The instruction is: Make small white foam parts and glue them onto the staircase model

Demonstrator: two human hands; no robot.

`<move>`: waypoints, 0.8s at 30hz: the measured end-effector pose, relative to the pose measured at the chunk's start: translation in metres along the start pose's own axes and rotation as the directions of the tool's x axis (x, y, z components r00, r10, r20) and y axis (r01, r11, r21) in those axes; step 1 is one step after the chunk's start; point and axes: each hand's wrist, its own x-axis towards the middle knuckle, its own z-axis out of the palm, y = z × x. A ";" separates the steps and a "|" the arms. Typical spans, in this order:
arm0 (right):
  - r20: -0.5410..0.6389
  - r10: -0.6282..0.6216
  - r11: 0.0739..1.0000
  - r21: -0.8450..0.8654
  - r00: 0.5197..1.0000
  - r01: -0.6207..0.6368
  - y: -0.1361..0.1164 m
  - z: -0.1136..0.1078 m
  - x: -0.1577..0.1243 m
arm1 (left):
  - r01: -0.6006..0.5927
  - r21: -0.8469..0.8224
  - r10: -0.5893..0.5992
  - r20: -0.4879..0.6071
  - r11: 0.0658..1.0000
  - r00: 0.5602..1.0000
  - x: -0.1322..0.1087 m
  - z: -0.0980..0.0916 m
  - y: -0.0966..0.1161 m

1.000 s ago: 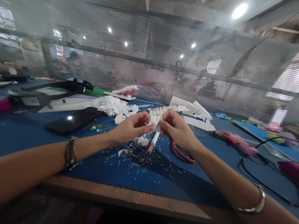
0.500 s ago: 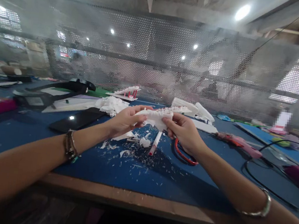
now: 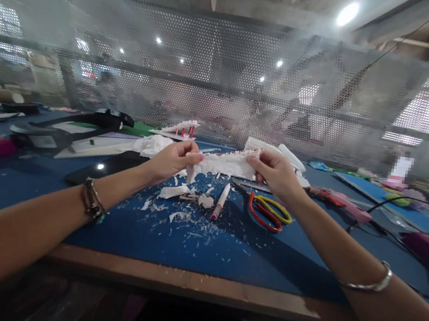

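- Head view, the left hand: thumb and fingers pinch the left end of a crumpled, tissue-like white strip; a dark beaded bracelet circles that wrist.
- Head view, the right hand: thumb and fingertips grip the other end of the strip; a silver metal bangle sits on the forearm.
- The strip is spread between the two hands, raised above the blue tabletop, with a loose flap hanging down near the left hand.
- Below the strip lies a slim white pen with a red end, its red end toward the wearer.
- Right of the pen, just below the right hand, rests a pair of scissors with one red and one yellow loop handle.
- Left of the pen are a small crumpled white scrap and a longer white scrap, with fine white shreds scattered around and in front of them.
- Beyond the left hand sits a heap of crumpled white paper; a flat black slab lies near the left forearm, partly covered by it.
- Farther back stands a small white stepped model on red posts.
- Past the right hand are long white blocks; to their right lies a pink tool.
- A grey perforated screen rises behind the tabletop.
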 end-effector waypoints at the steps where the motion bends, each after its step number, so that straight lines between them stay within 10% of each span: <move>1: -0.008 -0.005 1.000 -0.001 1.000 0.005 0.000 -0.002 0.001 | 0.029 -0.016 -0.029 0.001 0.999 1.000 0.000 0.000 0.001; 12: -0.114 0.050 0.997 -0.056 0.992 -0.056 0.003 -0.025 0.008 | 0.024 0.120 -0.004 -0.162 0.992 0.987 0.007 -0.014 -0.006; 24: 0.082 -0.193 0.912 0.383 0.978 0.148 -0.021 0.010 -0.015 | 0.070 0.218 -0.121 0.230 0.974 0.966 -0.013 0.019 -0.003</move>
